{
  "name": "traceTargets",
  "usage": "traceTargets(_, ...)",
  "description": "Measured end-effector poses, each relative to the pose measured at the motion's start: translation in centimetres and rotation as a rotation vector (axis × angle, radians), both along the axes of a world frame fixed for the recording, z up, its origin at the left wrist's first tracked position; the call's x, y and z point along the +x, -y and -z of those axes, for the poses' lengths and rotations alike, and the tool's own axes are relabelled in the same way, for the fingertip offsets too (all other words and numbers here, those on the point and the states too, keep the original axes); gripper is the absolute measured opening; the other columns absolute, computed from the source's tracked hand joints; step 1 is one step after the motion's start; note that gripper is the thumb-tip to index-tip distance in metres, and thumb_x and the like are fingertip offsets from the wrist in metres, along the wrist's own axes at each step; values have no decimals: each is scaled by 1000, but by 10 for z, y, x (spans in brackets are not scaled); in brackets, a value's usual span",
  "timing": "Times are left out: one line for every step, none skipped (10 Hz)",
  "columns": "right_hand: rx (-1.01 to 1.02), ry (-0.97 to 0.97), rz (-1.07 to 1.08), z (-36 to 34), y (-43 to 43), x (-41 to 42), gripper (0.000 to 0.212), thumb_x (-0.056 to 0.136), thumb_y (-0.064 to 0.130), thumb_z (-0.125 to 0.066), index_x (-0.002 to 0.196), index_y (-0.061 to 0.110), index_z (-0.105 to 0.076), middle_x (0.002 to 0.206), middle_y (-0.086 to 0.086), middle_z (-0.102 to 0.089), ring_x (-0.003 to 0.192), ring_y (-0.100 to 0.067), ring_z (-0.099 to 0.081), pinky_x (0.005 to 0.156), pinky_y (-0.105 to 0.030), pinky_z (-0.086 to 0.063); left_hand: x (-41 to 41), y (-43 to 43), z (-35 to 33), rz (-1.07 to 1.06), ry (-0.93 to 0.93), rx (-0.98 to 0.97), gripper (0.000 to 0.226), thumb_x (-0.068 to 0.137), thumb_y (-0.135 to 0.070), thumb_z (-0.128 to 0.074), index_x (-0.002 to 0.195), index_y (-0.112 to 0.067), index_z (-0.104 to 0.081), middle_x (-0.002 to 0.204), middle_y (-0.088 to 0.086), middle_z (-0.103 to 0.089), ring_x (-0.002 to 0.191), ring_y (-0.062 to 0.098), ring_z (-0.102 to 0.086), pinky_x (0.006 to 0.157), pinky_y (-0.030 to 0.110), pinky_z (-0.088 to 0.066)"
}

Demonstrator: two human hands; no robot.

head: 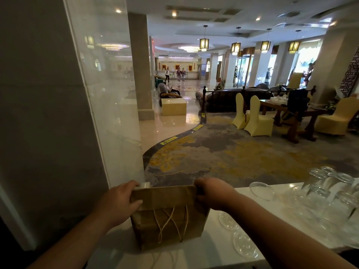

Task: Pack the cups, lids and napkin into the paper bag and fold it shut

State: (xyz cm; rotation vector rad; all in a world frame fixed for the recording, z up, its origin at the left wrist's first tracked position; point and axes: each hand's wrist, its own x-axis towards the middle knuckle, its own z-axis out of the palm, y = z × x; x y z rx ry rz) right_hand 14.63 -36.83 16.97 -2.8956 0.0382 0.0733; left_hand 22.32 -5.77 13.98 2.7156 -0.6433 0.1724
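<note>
bag (167, 220): brown paper, upright on the white tabletop (204, 253), near its left end; top folded over toward the viewer into a flat band; twine handles hang crossed down the front face.
left hand (118, 200): at the band's left end, fingers clamped on the fold, thumb on the front, a bit of clear plastic showing above the fingertips.
right hand (211, 193): at the band's right end, fingers closed on the fold's corner.
lids (240, 239): clear, flat, three lying on the tabletop just right of the bag; one more (261, 190) farther back, near the far edge.
glasses (330, 189): clear, stacked at the tabletop's right end, well apart from the bag.
napkin, cups: not visible; the bag's contents are hidden.
</note>
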Motion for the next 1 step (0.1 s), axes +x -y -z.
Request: traceTargets(-12, 69, 2, -2, 0, -1, 51, 87, 42, -69, 134, 33, -52, 128, 3, -60, 115, -18, -58, 94, -40, -55, -2, 5, -6, 5, -3, 6, 72, 87, -59, -67, 150, -38, -39, 147, -6, -53, 129, 18, -53, 101, 36, -52)
